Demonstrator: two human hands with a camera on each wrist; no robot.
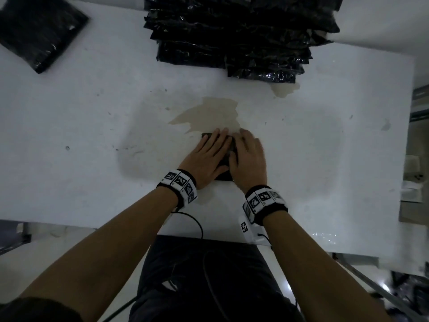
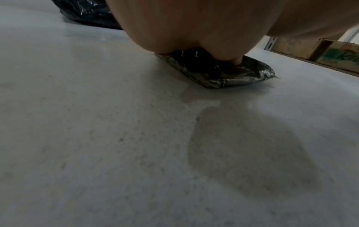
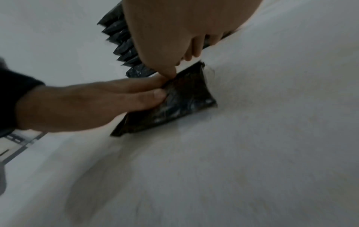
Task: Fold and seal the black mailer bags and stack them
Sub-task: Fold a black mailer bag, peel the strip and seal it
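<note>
A small folded black mailer bag (image 1: 224, 176) lies flat on the white table (image 1: 81, 135), in the middle. My left hand (image 1: 209, 154) presses down on it with straight fingers. My right hand (image 1: 249, 159) lies beside the left one, its fingertips pushing on the bag's right part. In the right wrist view the right hand (image 3: 174, 30) points its index fingertip down onto the bag (image 3: 186, 99), next to the left hand (image 3: 87, 104). In the left wrist view the palm (image 2: 194, 23) covers most of the bag (image 2: 233, 76). A tall stack of black bags (image 1: 232, 31) stands at the back.
A second pile of black bags (image 1: 39, 31) lies at the far left corner. A brownish worn patch (image 1: 209, 115) marks the table just beyond my hands. A cardboard box (image 2: 330, 53) stands past the table's edge. A cable (image 1: 195, 221) hangs over the near edge.
</note>
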